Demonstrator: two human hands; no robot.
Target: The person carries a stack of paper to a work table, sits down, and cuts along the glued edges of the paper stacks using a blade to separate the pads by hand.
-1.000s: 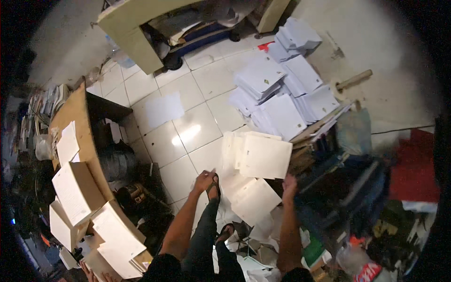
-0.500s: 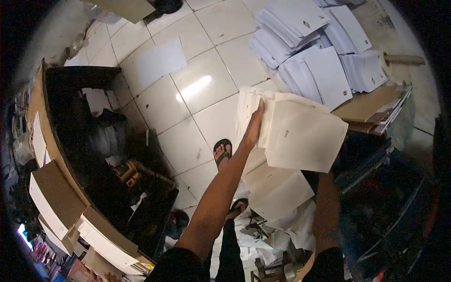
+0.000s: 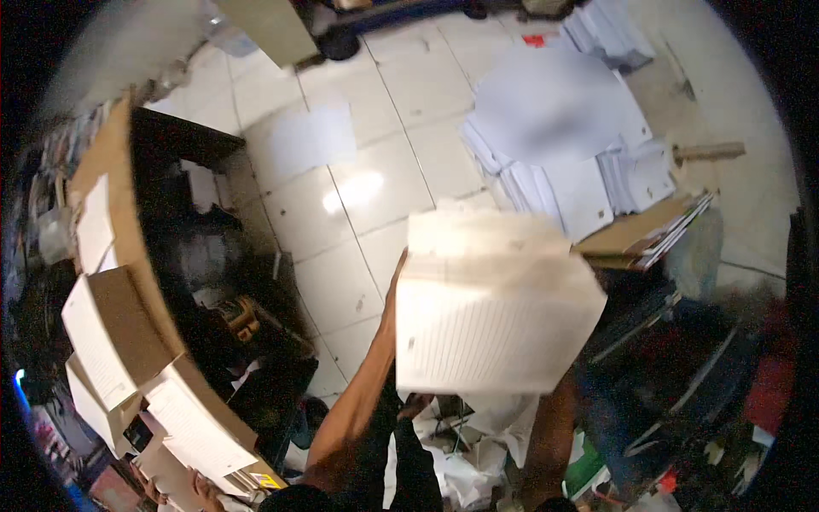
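Observation:
A thick stack of cream ruled paper (image 3: 495, 333) is held up in front of me, above the floor. Along its left edge lies my left hand (image 3: 399, 271), closed on the stack, its fingers mostly hidden behind the sheets. From below, my right forearm (image 3: 550, 435) reaches the stack's lower right corner. The paper hides my right hand, which supports that side. Loose-looking sheet ends show at the stack's far edge, slightly blurred.
White paper piles (image 3: 576, 200) and a brown folder bundle (image 3: 636, 235) lie at right. A single sheet (image 3: 311, 136) is on the tiles. Left stands a desk (image 3: 141, 256) with open ruled books (image 3: 200, 418); another person's hand (image 3: 205, 491) touches papers there. Crumpled paper (image 3: 469, 469) lies below.
The stack has come nearer and a little left, and its ruled face now shows. My left hand has gone from its far left side to mostly behind its left edge. The view has shifted.

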